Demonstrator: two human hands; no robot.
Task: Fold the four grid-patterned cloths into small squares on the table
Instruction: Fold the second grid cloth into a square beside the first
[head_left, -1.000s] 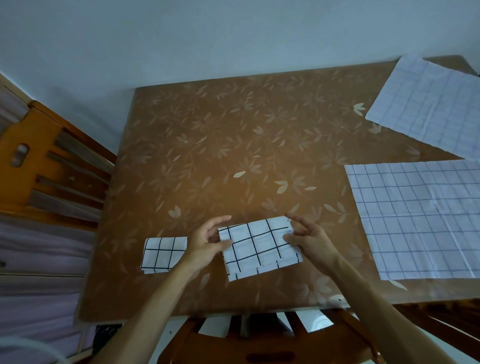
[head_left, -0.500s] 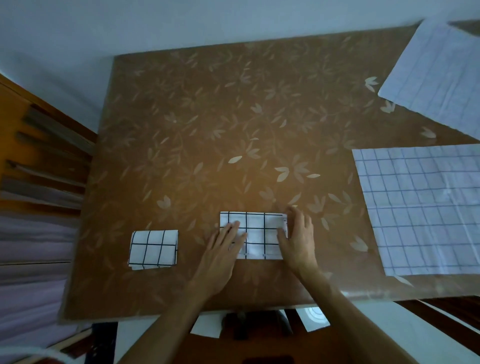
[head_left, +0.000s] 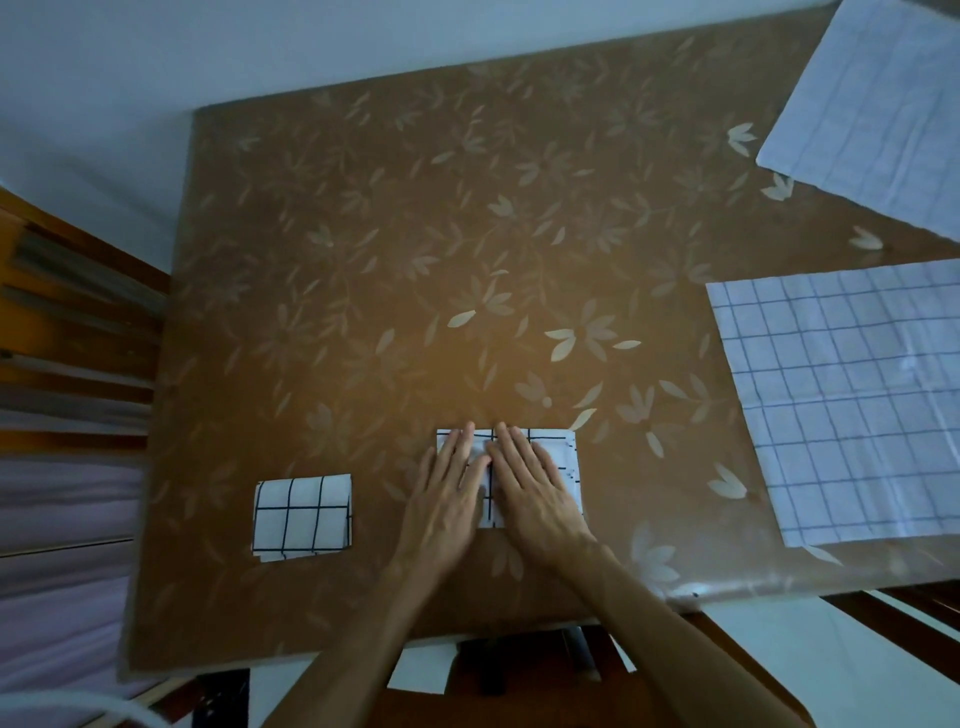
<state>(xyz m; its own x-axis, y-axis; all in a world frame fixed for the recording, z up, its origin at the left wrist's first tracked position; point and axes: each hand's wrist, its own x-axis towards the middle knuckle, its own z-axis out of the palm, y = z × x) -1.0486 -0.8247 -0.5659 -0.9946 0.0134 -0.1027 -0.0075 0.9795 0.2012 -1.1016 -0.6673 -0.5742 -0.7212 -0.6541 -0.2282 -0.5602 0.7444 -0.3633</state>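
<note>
On a brown flowered table (head_left: 363, 260), a near cloth (head_left: 841, 405) and a far cloth (head_left: 872, 104) are spread unfolded at right. A half-folded cloth (head_left: 570, 447), long axis left-right, is pressed flat directly under the left hand (head_left: 447, 499) and right hand (head_left: 530, 493), fingers straight. 1 finished square (head_left: 301, 512) lies leftward.

desk (head_left: 363, 291): glossy brown leaf-print cover, smooth, glare at 4 o'clock. Folded cloth (head_left: 303, 517) at 8 o'clock: matt white woven, black grid. Chair (head_left: 62, 291) at 9 o'clock: varnished wood.
</note>
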